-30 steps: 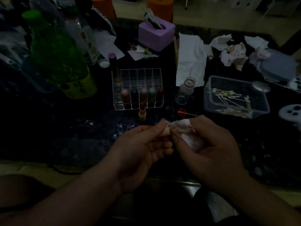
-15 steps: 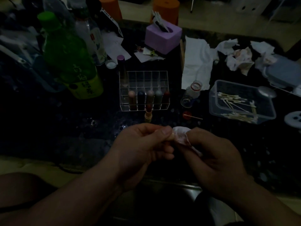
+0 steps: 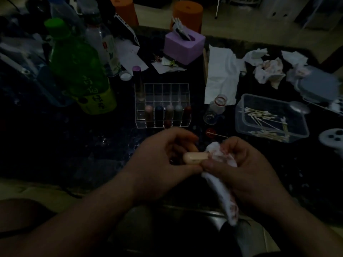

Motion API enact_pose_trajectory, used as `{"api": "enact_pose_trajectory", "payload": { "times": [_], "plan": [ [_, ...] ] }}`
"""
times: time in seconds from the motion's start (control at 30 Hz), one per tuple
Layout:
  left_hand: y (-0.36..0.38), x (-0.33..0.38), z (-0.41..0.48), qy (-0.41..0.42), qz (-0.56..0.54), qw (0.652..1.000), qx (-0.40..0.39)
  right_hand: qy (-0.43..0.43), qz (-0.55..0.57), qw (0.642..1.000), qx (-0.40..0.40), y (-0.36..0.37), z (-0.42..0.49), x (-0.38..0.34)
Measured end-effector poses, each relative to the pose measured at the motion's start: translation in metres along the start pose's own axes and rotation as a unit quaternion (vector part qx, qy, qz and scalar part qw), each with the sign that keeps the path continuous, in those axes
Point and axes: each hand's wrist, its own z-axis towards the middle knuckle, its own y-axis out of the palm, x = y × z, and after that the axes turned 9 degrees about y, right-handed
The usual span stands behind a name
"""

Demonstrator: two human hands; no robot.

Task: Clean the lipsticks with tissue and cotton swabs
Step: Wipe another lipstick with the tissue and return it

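My left hand [image 3: 165, 160] grips a cream-coloured lipstick tube [image 3: 194, 158] lying sideways, near the table's front edge. My right hand [image 3: 246, 169] holds a white, pink-stained tissue [image 3: 220, 182] wrapped over the tube's right end; the tissue's tail hangs down toward my lap. Behind my hands a clear acrylic organizer [image 3: 162, 105] holds several capped lipsticks in its front row and a tall purple-capped tube [image 3: 138, 84] at its back left. A clear plastic box [image 3: 271, 117] of cotton swabs sits to the right.
A green bottle [image 3: 78, 67] and a clear bottle [image 3: 104, 45] stand at the left. A purple tissue holder [image 3: 183, 45], a flat tissue [image 3: 220, 78] and crumpled tissues [image 3: 269, 71] lie behind. A small glass bottle [image 3: 216, 106] and a red-tipped swab [image 3: 213, 133] are beside the organizer.
The lipstick tube has turned and slid out further, so its cream body now shows between my hands. The tissue has unfurled and hangs lower from my right hand.
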Motion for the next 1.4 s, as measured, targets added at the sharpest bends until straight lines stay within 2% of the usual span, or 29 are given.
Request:
{"api": "enact_pose_trajectory", "payload": {
  "times": [0.03,0.1,0.2,0.27,0.33,0.47,0.6,0.67,0.7,0.77,0.8,0.87,0.9,0.93,1.0,1.03,1.07,1.13,1.2,1.27,1.33,1.4],
  "plan": [
    [-0.004,0.002,0.003,-0.079,-0.075,0.994,-0.017,-0.051,-0.056,0.997,0.022,-0.002,0.0,0.001],
    [-0.007,0.01,0.008,-0.229,-0.201,0.951,-0.054,-0.158,-0.131,0.977,0.059,-0.002,-0.002,0.004],
    [-0.004,0.017,0.008,-0.36,-0.223,0.894,-0.145,-0.291,-0.193,0.935,0.062,-0.004,-0.003,0.013],
    [0.001,0.02,0.005,-0.388,-0.26,0.869,-0.162,-0.344,-0.269,0.898,0.049,-0.007,-0.001,0.018],
    [0.001,0.022,0.005,-0.391,-0.324,0.849,-0.15,-0.346,-0.32,0.881,0.035,-0.011,0.002,0.02],
    [0.0,0.027,0.005,-0.395,-0.374,0.828,-0.137,-0.374,-0.341,0.862,0.029,-0.009,0.002,0.023],
    [0.0,0.026,0.003,-0.4,-0.384,0.823,-0.124,-0.381,-0.336,0.861,0.028,-0.005,0.004,0.023],
    [0.002,0.025,0.002,-0.382,-0.398,0.829,-0.093,-0.356,-0.312,0.88,0.026,-0.001,0.002,0.022],
    [0.004,0.026,0.002,-0.362,-0.405,0.836,-0.072,-0.32,-0.272,0.907,0.026,0.003,0.0,0.021],
    [0.009,0.026,0.0,-0.316,-0.4,0.86,-0.03,-0.196,-0.124,0.973,0.011,0.009,-0.004,0.016],
    [0.011,0.025,-0.002,-0.284,-0.372,0.884,-0.018,-0.132,-0.056,0.99,-0.005,0.01,-0.004,0.013],
    [0.009,0.022,-0.006,-0.176,-0.215,0.96,-0.023,-0.017,0.036,0.998,-0.053,0.007,-0.003,0.01],
    [0.007,0.02,-0.007,-0.103,-0.107,0.988,-0.038,0.035,0.089,0.992,-0.085,0.006,-0.004,0.009],
    [0.004,0.019,-0.009,-0.033,-0.004,0.998,-0.055,0.08,0.149,0.98,-0.109,0.005,-0.004,0.009],
    [-0.002,0.014,-0.012,0.07,0.152,0.983,-0.08,0.142,0.228,0.954,-0.135,0.005,-0.005,0.007],
    [-0.003,0.013,-0.012,0.105,0.21,0.969,-0.08,0.154,0.23,0.951,-0.139,0.006,-0.007,0.003],
    [-0.003,0.011,-0.012,0.131,0.252,0.956,-0.075,0.15,0.212,0.956,-0.137,0.005,-0.007,0.003],
    [-0.001,0.008,-0.012,0.154,0.264,0.95,-0.061,0.122,0.156,0.973,-0.115,0.002,-0.005,0.0],
    [-0.002,0.007,-0.011,0.091,0.181,0.976,-0.079,0.062,0.08,0.993,-0.065,-0.002,-0.002,-0.001],
    [-0.008,0.012,-0.004,-0.067,0.023,0.989,-0.131,-0.037,-0.036,0.999,-0.018,-0.004,0.0,0.001],
    [-0.01,0.018,0.002,-0.243,-0.109,0.948,-0.173,-0.143,-0.084,0.986,-0.005,-0.005,-0.001,0.004],
    [-0.007,0.021,0.003,-0.366,-0.208,0.887,-0.189,-0.239,-0.136,0.961,-0.021,-0.006,-0.002,0.011]
  ]
}}
